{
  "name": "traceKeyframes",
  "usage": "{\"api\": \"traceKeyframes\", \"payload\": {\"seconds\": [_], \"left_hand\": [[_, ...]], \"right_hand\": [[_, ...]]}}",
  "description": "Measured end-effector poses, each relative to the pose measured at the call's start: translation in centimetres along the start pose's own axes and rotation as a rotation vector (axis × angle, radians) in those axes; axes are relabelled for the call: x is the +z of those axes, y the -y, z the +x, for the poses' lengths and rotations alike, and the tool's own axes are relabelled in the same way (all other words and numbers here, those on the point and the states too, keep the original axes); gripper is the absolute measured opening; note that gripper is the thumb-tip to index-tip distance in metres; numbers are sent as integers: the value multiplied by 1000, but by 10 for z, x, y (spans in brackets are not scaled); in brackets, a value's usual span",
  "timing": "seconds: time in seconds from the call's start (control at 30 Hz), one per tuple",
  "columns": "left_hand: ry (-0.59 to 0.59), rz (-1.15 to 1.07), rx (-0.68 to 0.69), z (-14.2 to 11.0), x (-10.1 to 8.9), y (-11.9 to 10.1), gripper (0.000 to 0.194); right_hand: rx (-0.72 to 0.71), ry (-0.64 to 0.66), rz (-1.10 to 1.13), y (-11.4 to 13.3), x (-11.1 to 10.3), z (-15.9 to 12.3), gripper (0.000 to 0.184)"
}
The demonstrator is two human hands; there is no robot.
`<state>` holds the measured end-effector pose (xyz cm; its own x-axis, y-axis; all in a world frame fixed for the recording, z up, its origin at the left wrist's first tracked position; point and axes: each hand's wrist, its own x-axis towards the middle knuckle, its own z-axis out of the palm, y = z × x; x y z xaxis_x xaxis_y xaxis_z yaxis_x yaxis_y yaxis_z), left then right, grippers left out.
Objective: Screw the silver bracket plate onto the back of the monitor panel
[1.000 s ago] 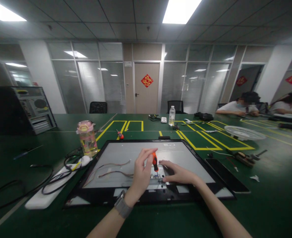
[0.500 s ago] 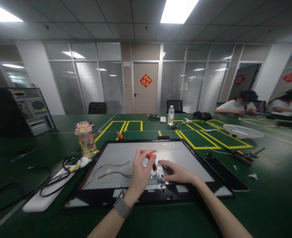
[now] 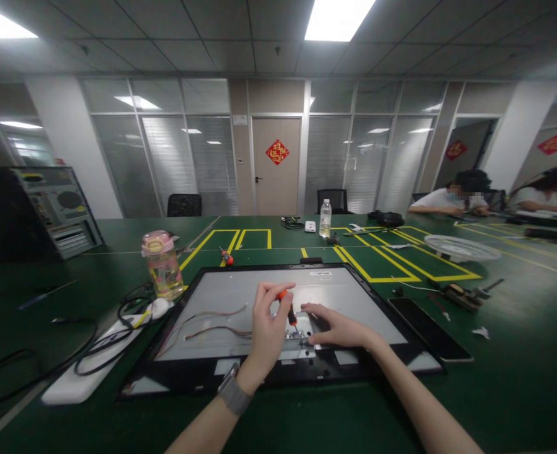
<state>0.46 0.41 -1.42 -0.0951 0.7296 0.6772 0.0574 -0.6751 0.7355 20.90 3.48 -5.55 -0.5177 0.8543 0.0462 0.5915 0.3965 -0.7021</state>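
Observation:
My left hand (image 3: 269, 321) is closed round the orange-and-black handle of a screwdriver (image 3: 292, 313). The shaft tilts down onto a small metal part (image 3: 302, 337) near the front edge of a flat display panel (image 3: 349, 309). The exact tip contact is too small to make out. My right hand (image 3: 338, 329) lies low beside that part, its fingers stretched out and apart from the thumb, with the thumb tip close to or touching the metal. Thin wires (image 3: 217, 329) run over the left side of the panel, partly behind my left hand.
A white power strip (image 3: 77, 378) with black cables and a pink-lidded bottle (image 3: 162, 265) stand left. To the right lies a black phone-like slab (image 3: 430, 328). Farther back are a second screwdriver (image 3: 227, 257), a water bottle (image 3: 325, 218) and an open computer case (image 3: 46, 211). Two people sit far right.
The view has shifted slightly. Both hands and the screwdriver stay in nearly the same place over the panel.

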Motion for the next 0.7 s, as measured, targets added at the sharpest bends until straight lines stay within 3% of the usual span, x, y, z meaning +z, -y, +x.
{"api": "traceKeyframes", "payload": {"seconds": [0.27,0.47,0.7], "left_hand": [[-44,90,44,2,-2,-1,10],[110,-60,-45,2,-3,-5,29],[65,55,19,4,-3,-3,19]], "right_hand": [[13,11,20,5,-2,-2,79],[14,14,13,3,-2,-3,77],[-7,8,12,-1,-1,-1,77]]}}
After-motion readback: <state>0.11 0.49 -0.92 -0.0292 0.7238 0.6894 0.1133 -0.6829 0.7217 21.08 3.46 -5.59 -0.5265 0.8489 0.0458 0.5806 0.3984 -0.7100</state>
